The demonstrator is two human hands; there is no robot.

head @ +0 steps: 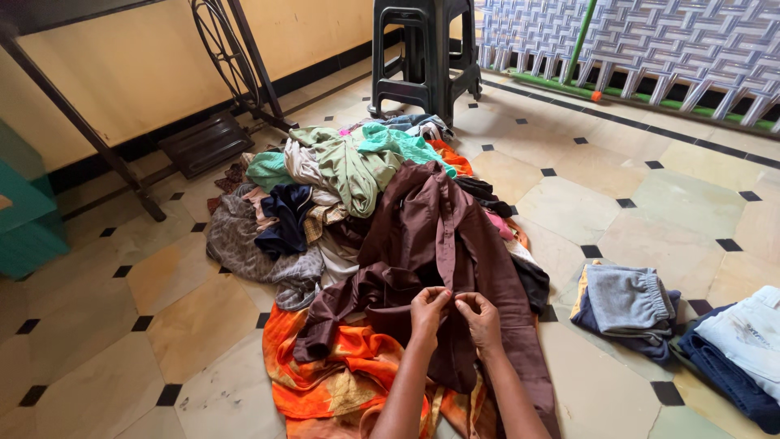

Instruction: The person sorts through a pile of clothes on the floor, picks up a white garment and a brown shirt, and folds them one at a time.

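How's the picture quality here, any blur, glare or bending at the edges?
Head view: soft, even daylight with no hard shadows; the left hand, right hand and brown shirt are sharp; slight sheen on the tiled floor at upper right, no strong glare; wide-angle bending shows in the sewing machine stand and lattice panel near the edges.

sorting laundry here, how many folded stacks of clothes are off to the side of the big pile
2: a grey-topped folded stack right of the pile, and a blue-and-white denim stack at the right edge, partly cut off. More may lie out of frame.
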